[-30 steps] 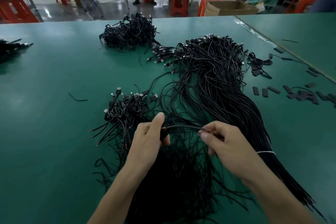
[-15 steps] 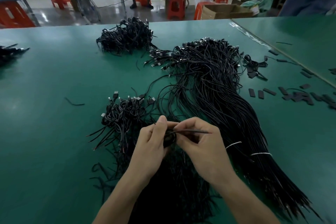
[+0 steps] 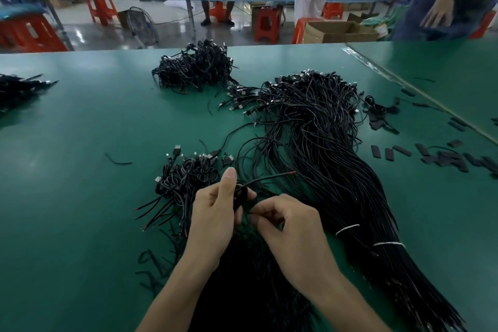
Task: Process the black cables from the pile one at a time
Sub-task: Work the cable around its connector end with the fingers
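Note:
My left hand (image 3: 215, 213) grips a small coil of one black cable (image 3: 240, 193), thumb up; the cable's free end with a red tip (image 3: 292, 173) sticks out to the right. My right hand (image 3: 291, 226) pinches the same cable just right of the coil, fingers curled. A big pile of long black cables (image 3: 320, 148) stretches from the middle of the green table (image 3: 80, 197) to the lower right, tied with white bands (image 3: 347, 229). A small heap of coiled cables (image 3: 186, 175) lies just left of my hands.
Another coiled heap (image 3: 196, 67) sits at the back, and a bundle (image 3: 18, 89) at the far left edge. Short black strips (image 3: 442, 156) are scattered on the right. People stand beyond the table, by orange stools (image 3: 266, 23) and a cardboard box (image 3: 336, 31).
My right hand came in from the right to meet the left hand, then dropped below the coil. The cable's straight end now points up and right, showing its red tip.

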Motion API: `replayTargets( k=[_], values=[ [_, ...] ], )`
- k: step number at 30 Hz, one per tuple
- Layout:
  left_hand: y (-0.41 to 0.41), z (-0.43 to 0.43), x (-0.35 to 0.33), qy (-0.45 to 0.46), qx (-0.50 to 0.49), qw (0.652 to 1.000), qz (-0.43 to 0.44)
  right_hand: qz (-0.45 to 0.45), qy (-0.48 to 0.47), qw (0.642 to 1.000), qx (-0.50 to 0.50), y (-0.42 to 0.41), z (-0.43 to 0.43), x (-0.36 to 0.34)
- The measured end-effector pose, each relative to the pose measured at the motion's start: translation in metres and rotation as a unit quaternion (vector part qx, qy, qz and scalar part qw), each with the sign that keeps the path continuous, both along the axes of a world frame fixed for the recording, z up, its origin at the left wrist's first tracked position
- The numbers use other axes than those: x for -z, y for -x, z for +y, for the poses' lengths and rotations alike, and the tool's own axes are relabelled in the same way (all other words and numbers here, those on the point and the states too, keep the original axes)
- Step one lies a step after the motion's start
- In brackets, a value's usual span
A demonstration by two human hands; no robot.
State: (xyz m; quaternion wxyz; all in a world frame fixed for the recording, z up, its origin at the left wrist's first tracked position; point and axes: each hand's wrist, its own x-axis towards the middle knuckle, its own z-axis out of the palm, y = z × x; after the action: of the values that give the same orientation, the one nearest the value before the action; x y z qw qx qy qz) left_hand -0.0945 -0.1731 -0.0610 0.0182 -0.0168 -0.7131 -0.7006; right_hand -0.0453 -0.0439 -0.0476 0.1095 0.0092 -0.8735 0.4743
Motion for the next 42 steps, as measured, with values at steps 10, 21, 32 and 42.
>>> replayTargets(
  k=[10,21,32,42],
  values=[
    [-0.002,0.012,-0.003,-0.027,0.067,0.997,-0.018,-0.038,0.04,0.998,-0.028,0.005,0.007,-0.015],
    [0.005,0.006,0.004,0.101,0.067,0.992,-0.04,0.134,-0.303,0.937,-0.113,0.003,0.005,-0.021],
    [-0.001,-0.006,0.002,0.022,0.289,0.92,-0.263,0.1,-0.242,0.938,-0.229,0.023,0.025,-0.035],
    [-0.003,-0.022,-0.014,0.003,0.428,0.886,-0.181,0.036,-0.142,0.96,-0.239,0.028,0.032,-0.037]
  ],
)
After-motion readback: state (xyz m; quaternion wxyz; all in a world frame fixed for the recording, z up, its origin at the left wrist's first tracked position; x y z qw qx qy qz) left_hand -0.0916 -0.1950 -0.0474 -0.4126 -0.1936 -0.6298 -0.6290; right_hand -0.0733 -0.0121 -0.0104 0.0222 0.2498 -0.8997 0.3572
